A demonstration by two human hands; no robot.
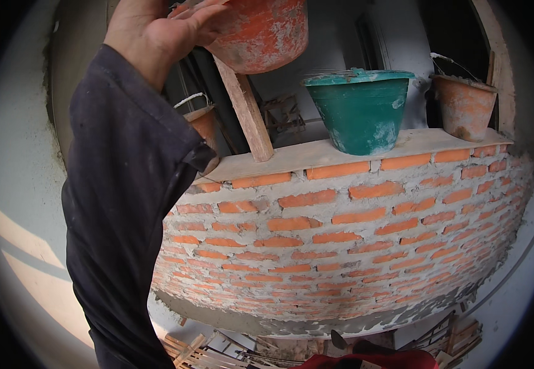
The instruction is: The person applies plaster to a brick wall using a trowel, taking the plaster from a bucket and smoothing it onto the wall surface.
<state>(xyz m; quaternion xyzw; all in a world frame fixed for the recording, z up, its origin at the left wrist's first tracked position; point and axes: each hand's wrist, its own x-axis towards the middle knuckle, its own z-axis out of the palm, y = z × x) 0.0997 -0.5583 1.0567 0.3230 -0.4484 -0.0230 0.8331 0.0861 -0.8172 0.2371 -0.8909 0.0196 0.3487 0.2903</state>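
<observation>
nearest the lens, your dark sleeve is spanning the left of the frame from the lower edge, ending at your left hand in the upper left. the fingers of this hand are overlapping the left side of a mortar-smeared red bucket, which is occupying the top centre, its upper part passing out of view. whether the fingers are pinching the bucket or only lying against it, you cannot tell, as the upper edge is cutting off the contact. at the bottom centre, red fabric is showing. beyond, a curved-looking brick wall is filling the centre and right, with wooden slats lying below it at the lower left of centre. along its top, a board is supporting a green bucket right of centre and a stained orange bucket at the upper right. a second orange bucket is standing partly behind your sleeve, left of a slanting timber post. farthest back, a wooden frame is standing in shadow.
</observation>
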